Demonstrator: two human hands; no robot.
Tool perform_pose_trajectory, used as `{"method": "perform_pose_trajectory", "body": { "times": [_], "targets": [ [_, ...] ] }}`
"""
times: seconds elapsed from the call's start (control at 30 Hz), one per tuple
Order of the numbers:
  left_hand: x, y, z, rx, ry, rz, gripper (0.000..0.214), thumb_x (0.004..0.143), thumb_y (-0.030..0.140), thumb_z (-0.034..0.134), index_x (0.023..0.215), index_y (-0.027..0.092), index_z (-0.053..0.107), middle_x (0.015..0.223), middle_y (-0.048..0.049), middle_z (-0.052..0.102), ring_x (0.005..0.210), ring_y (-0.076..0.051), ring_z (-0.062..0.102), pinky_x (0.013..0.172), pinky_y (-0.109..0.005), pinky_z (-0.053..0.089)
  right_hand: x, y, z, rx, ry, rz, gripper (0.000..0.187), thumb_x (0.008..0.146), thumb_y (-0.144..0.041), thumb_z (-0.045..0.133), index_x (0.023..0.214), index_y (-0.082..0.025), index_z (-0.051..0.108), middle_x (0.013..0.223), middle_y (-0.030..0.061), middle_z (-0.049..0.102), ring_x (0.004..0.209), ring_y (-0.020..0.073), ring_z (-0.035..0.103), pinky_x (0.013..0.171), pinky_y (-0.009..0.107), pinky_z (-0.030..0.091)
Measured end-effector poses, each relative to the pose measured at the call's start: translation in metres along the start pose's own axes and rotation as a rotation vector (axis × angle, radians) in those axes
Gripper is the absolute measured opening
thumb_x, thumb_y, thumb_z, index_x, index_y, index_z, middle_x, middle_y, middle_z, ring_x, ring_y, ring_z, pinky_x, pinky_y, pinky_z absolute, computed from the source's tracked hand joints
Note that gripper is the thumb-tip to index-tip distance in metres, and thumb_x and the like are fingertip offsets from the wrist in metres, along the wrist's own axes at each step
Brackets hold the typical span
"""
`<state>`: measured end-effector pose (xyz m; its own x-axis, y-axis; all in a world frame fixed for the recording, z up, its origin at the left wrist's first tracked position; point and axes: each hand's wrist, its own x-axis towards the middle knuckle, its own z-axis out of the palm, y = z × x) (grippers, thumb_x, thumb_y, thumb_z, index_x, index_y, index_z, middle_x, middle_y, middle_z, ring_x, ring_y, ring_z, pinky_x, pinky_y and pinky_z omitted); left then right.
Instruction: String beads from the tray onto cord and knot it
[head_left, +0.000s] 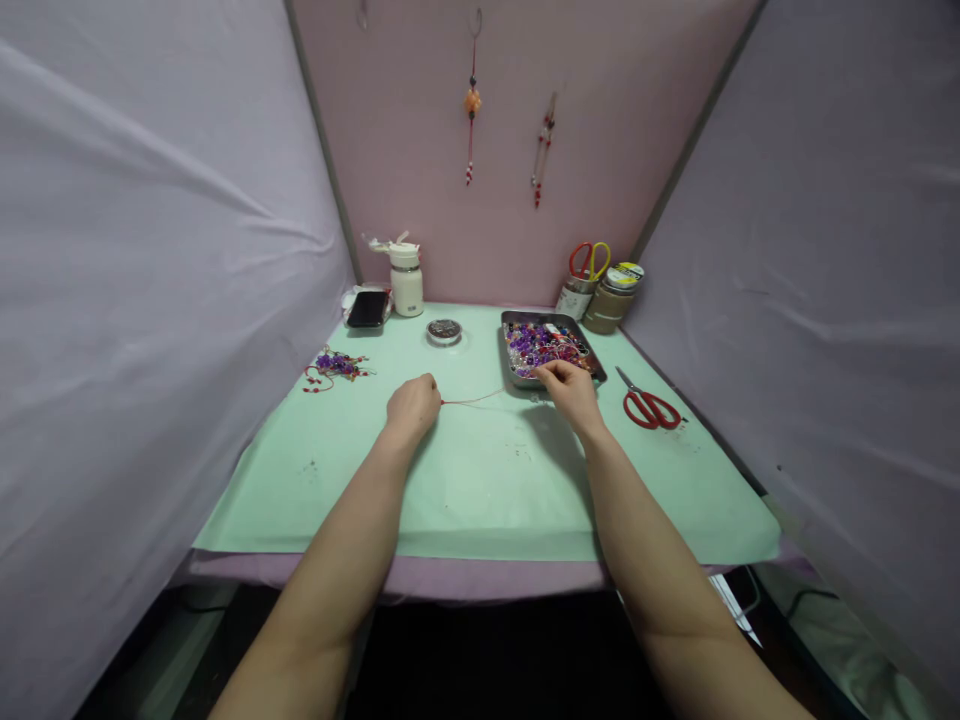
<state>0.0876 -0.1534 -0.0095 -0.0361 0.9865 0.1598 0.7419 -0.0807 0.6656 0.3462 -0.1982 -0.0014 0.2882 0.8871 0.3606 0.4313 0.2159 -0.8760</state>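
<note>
Has a pink wall [412, 120] behind the mint-covered table [480, 490], a pale lilac cloth side [150, 250] left of the table and a matching cloth side [787, 260] right of it. Looks softly lit above the table, dark below.

Two hands [568, 390] are showing. One tray [526, 383] is holding beads [531, 342], too many to count. Two charms [472, 101] are hanging. One bottle [407, 290], one phone [368, 310], one case [444, 331], two jars [608, 309] and one loose pair of scissors [651, 409] are occupying the table [487, 500].
</note>
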Motion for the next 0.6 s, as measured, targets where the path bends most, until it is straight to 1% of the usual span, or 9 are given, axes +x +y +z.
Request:
{"method": "perform_pose_trajectory", "body": {
  "times": [0.07, 0.13, 0.2, 0.27, 0.33, 0.43, 0.5, 0.57, 0.6],
  "targets": [
    [0.0, 0.0, -0.004, 0.109, 0.053, 0.012, 0.006, 0.068, 0.019, 0.061, 0.073, 0.021, 0.065, 0.085, -0.0137, 0.063, 0.095, -0.033, 0.056, 0.081, -0.041, 0.041, -0.001, -0.001, 0.002, -0.005, -0.038, -0.012, 0.03, 0.075, -0.046, 0.06, 0.07, -0.016, 0.064, 0.065, 0.0023, 0.06, 0.058, 0.0136, 0.045, 0.056, 0.027, 0.035],
    [-0.002, 0.005, -0.005, 0.166, 0.137, 0.088, 0.014, 0.073, 0.023, 0.06, 0.085, 0.019, 0.067, 0.102, -0.0172, 0.06, 0.108, -0.035, 0.05, 0.089, -0.045, 0.038, -0.003, -0.002, 0.005, -0.003, -0.085, -0.027, 0.028, 0.075, -0.044, 0.06, 0.07, -0.016, 0.064, 0.065, 0.002, 0.06, 0.059, 0.0136, 0.046, 0.057, 0.027, 0.035],
    [-0.007, 0.016, 0.0, 0.045, 0.156, 0.2, 0.019, 0.079, 0.026, 0.056, 0.094, 0.02, 0.066, 0.11, -0.015, 0.059, 0.113, -0.032, 0.049, 0.096, -0.045, 0.035, -0.004, -0.003, 0.008, -0.007, -0.13, -0.043, 0.027, 0.076, -0.042, 0.059, 0.07, -0.017, 0.063, 0.064, 0.0013, 0.058, 0.059, 0.0133, 0.045, 0.057, 0.027, 0.035],
    [-0.016, 0.031, 0.01, -0.235, 0.006, 0.339, 0.021, 0.084, 0.028, 0.053, 0.1, 0.02, 0.063, 0.111, -0.0104, 0.061, 0.11, -0.024, 0.053, 0.098, -0.039, 0.037, -0.007, -0.005, 0.011, -0.012, -0.172, -0.06, 0.025, 0.077, -0.041, 0.059, 0.07, -0.017, 0.063, 0.064, 0.0007, 0.058, 0.06, 0.0131, 0.045, 0.058, 0.027, 0.035],
    [-0.025, 0.044, 0.024, -0.49, -0.177, 0.377, 0.024, 0.087, 0.033, 0.049, 0.105, 0.02, 0.059, 0.111, -0.0088, 0.062, 0.106, -0.02, 0.055, 0.094, -0.034, 0.04, -0.01, -0.009, 0.015, -0.002, -0.223, -0.076, 0.024, 0.077, -0.04, 0.058, 0.071, -0.017, 0.063, 0.065, 0.0007, 0.058, 0.061, 0.0132, 0.046, 0.059, 0.027, 0.036],
    [-0.035, 0.055, 0.041, -0.717, -0.319, 0.303, 0.024, 0.089, 0.039, 0.047, 0.102, 0.02, 0.054, 0.103, -0.006, 0.063, 0.099, -0.017, 0.058, 0.088, -0.032, 0.043, -0.016, -0.016, 0.022, 0.038, -0.294, -0.091, 0.025, 0.078, -0.041, 0.058, 0.072, -0.017, 0.062, 0.065, 0.0009, 0.058, 0.062, 0.0134, 0.047, 0.06, 0.027, 0.037],
    [-0.038, 0.055, 0.046, -0.824, -0.418, 0.254, 0.026, 0.091, 0.043, 0.043, 0.1, 0.02, 0.051, 0.089, -0.0031, 0.063, 0.083, -0.014, 0.06, 0.082, -0.031, 0.045, -0.019, -0.02, 0.025, 0.054, -0.326, -0.095, 0.024, 0.078, -0.04, 0.057, 0.07, -0.017, 0.061, 0.064, 0.0008, 0.058, 0.062, 0.0135, 0.047, 0.06, 0.027, 0.037],
    [-0.038, 0.053, 0.047, -0.871, -0.472, 0.218, 0.028, 0.091, 0.045, 0.04, 0.098, 0.02, 0.05, 0.073, 0.0007, 0.059, 0.067, -0.012, 0.057, 0.071, -0.028, 0.045, -0.021, -0.021, 0.026, 0.047, -0.327, -0.1, 0.024, 0.079, -0.039, 0.056, 0.07, -0.017, 0.061, 0.063, 0.0007, 0.057, 0.062, 0.0136, 0.047, 0.06, 0.027, 0.037],
    [-0.037, 0.051, 0.047, -0.867, -0.471, 0.201, 0.028, 0.091, 0.046, 0.04, 0.096, 0.02, 0.05, 0.067, 0.0025, 0.055, 0.061, -0.011, 0.053, 0.066, -0.026, 0.043, -0.021, -0.021, 0.027, 0.036, -0.316, -0.105, 0.024, 0.079, -0.039, 0.056, 0.07, -0.018, 0.061, 0.064, 0.0007, 0.056, 0.061, 0.0136, 0.046, 0.06, 0.027, 0.037]
  ]
}}
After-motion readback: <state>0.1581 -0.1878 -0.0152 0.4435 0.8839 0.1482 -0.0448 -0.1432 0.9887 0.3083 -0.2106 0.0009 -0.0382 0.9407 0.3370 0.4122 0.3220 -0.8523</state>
